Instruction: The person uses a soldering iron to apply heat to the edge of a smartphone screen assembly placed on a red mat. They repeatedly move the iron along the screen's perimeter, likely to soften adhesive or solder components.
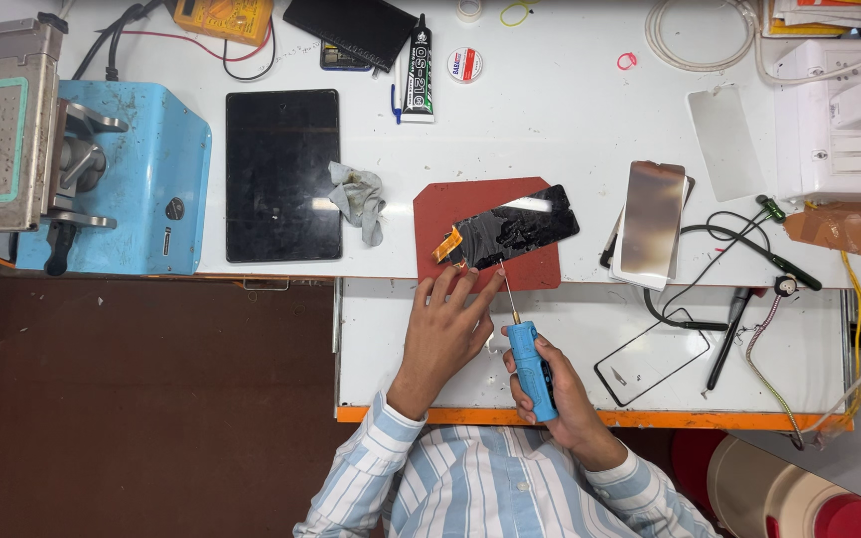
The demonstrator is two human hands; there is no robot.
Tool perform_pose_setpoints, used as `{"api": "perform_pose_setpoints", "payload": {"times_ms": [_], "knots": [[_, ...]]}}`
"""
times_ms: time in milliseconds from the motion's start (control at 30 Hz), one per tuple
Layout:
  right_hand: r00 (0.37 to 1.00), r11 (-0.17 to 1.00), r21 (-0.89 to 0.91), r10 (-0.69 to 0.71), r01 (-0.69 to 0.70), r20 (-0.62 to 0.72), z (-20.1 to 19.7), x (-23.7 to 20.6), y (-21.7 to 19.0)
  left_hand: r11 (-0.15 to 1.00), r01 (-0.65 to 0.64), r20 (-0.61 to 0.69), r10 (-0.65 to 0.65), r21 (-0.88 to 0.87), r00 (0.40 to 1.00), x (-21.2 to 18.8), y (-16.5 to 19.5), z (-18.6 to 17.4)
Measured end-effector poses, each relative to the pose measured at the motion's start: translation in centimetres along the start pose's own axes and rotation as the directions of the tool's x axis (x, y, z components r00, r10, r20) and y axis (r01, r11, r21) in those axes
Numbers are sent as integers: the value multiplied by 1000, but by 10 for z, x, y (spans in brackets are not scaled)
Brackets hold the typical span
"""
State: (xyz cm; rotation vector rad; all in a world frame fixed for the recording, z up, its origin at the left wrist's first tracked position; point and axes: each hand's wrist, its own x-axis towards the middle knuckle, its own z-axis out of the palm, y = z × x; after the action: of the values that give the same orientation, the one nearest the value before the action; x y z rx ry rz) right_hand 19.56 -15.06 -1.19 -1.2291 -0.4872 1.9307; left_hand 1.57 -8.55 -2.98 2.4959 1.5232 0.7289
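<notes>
while the right hand (550, 394) wraps its fingers closed around a blue-handled screwdriver (530, 367), the thin shaft rises from the handle toward the lower edge of a dark phone screen panel (515, 227). the tip sits just beside the left hand's fingertips; whether it touches the panel cannot be told. the left hand (445, 329) grips nothing: it lies spread and flat, its fingertips (470, 281) pressing on the lower edge of a red mat (450, 204) close to the panel's near corner. the panel lies tilted across that mat, its glossy face patchy, with a small orange flex strip (448, 244) at its left end. both sleeves are striped pale blue and white.

left of the mat, a crumpled grey cloth (359, 202) rests against a black tablet (284, 175) lying flat on the white worktop (570, 120). further left stands a blue machine (117, 179) with a metal clamp block (10, 125). right of the mat lies a phone with a reflective back (652, 221), then a clear screen protector (725, 141). on the lower worktop, near the right hand, lie a thin glass frame (652, 357) and a black pen-like tool (727, 339). behind the mat lies a black glue tube (418, 72).
</notes>
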Motion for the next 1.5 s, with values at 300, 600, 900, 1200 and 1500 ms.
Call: {"api": "perform_pose_setpoints", "payload": {"times_ms": [300,600,900,1200,1500], "knots": [[1000,1000,-19,1,-1,10,-4,1,-2,1000,-4,5,4,12,1000,2,1,1],[1000,1000,-10,-4,4,-9,-9,4,-3,997,-15,59,10,75,998,9,4,-1],[1000,1000,-16,-19,19,2,-11,4,-3,996,-65,25,64,59,998,12,2,-3],[999,999,-34,-28,27,-21,-5,2,-6,998,-68,85,68,-2,994,22,8,-7],[999,999,-33,-34,34,-14,-7,2,-6,999,-44,86,44,2,995,21,11,-6]]}}
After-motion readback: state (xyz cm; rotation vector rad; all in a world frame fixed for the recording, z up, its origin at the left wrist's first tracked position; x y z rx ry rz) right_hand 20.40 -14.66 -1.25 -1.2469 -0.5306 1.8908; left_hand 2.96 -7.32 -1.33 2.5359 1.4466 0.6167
